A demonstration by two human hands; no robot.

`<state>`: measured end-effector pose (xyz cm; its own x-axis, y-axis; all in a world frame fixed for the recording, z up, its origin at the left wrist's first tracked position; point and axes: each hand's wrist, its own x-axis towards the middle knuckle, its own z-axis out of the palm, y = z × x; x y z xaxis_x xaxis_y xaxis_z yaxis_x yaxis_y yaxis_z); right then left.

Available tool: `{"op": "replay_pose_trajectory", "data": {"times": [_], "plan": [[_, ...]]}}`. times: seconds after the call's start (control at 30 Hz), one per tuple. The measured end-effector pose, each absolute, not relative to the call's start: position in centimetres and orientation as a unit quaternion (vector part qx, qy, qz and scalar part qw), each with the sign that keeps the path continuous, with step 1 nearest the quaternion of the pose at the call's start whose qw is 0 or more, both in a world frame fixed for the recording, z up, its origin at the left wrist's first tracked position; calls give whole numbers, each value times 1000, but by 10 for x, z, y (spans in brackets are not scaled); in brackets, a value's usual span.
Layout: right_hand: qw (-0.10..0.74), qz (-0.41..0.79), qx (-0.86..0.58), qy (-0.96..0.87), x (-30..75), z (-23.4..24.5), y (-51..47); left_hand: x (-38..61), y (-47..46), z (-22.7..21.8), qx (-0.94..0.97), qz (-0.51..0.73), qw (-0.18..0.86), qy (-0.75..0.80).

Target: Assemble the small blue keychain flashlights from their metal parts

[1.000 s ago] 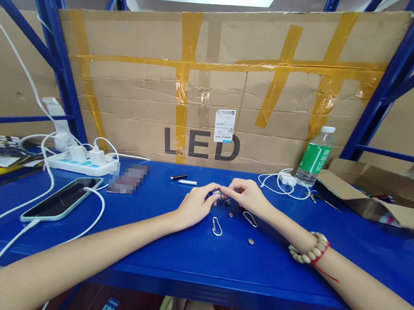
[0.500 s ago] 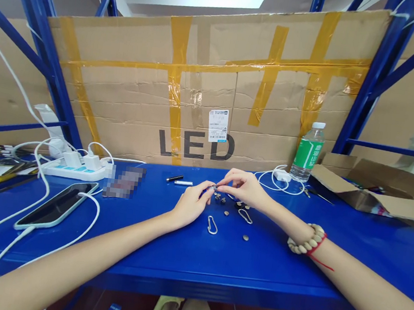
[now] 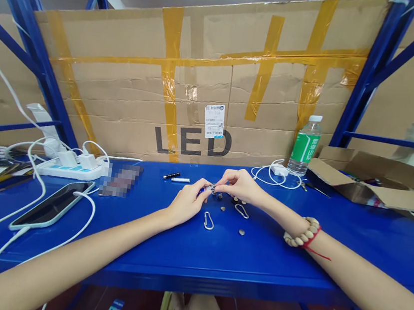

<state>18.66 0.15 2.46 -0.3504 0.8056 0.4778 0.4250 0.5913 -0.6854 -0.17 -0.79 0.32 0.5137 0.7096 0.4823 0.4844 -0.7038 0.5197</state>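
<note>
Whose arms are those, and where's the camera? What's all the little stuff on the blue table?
The arms belong to a person, not a machine. The camera sits on their head, looking down, so you see what they see. The left hand and right hand meet in the middle and pinch a small silvery part. On the blue table lie metal clips, little round discs, a phone on a white cable, a power strip and a water bottle.

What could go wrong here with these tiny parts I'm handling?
The small metal part is only pinched between the left hand and right hand, so it might slip. The round pieces lie loose on the table between the forearms; a sweep could knock them off.
</note>
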Motion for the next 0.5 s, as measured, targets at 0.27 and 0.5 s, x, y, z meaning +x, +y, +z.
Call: {"op": "replay_pose_trajectory", "data": {"times": [0.27, 0.5], "plan": [[397, 223, -392, -799, 186, 26, -1, -4, -8, 0, 860, 361, 162, 323], [388, 226, -411, -793, 185, 28, -5, -4, -8, -1, 860, 363, 141, 330]]}}
